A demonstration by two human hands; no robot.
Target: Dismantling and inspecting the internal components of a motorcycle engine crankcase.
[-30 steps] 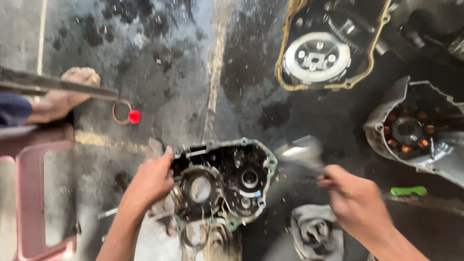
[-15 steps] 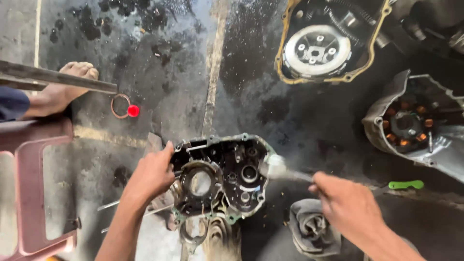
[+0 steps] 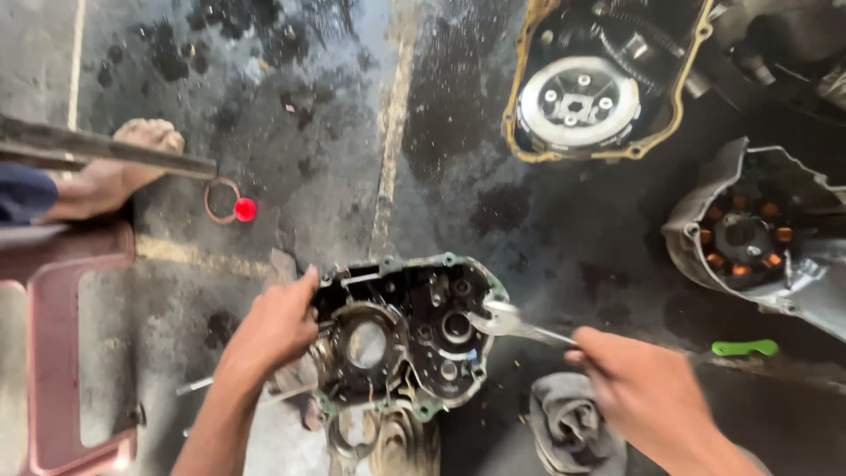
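My left hand (image 3: 273, 326) is clamped on the left rim of the dark, oily metal engine crankcase half (image 3: 405, 339), fingers curled over its edge to steady it on the stained concrete floor (image 3: 308, 115). My right hand (image 3: 639, 397) is closed around the handle of a shiny steel spanner (image 3: 511, 324). The spanner's long axis runs from my right fist up and leftward, and its head sits at the crankcase's right rim, so the case lies to the left of my right fingers and just right of my left ones. The head looks to be touching the rim, though blur makes that hard to confirm.

Counting: one crankcase half, one spanner, one grey rag (image 3: 573, 427) just below my right hand, one clutch-side engine case with yellowish gasket (image 3: 599, 88), one grey stator cover (image 3: 749, 238), one red cap (image 3: 245, 209), one green tool handle (image 3: 745, 347), one other person's bare foot (image 3: 123, 172).
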